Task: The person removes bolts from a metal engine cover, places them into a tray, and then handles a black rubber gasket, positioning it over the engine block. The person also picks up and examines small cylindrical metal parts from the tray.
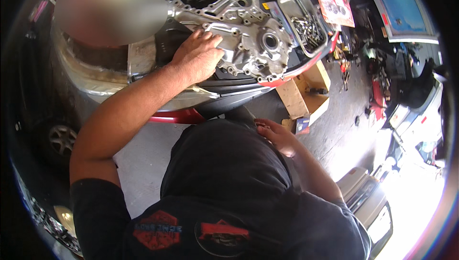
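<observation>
A cast aluminium engine cover (248,30) with several bolt holes and a round opening lies on a dark surface at the top middle. My left hand (198,54) rests palm down on the cover's left edge, fingers curled over it. My right hand (279,138) is lower, against the front of my black shirt (224,174), fingers loosely bent with nothing visible in them.
A metal tray (306,21) holding several bolts sits right of the cover. An open cardboard box (306,95) stands on the concrete floor below it. A car wheel (60,138) shows at the left, and a silver car (411,116) with scattered tools at the right.
</observation>
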A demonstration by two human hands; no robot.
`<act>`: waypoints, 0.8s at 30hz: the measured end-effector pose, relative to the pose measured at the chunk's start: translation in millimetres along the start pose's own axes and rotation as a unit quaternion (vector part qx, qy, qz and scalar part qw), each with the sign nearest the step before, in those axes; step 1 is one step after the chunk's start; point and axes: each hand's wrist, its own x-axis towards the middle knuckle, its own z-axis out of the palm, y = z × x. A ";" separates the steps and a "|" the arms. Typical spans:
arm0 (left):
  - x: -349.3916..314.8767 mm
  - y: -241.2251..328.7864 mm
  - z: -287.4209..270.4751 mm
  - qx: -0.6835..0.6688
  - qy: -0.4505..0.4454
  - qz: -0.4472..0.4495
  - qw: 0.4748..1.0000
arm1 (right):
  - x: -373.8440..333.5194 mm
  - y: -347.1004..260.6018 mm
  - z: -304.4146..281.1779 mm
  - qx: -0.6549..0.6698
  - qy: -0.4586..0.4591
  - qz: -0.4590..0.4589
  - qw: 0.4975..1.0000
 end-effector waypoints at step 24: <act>-21.4 3.3 -26.5 -0.150 0.161 -0.020 0.975 | 28.1 61.4 39.5 -0.138 0.193 -0.094 0.967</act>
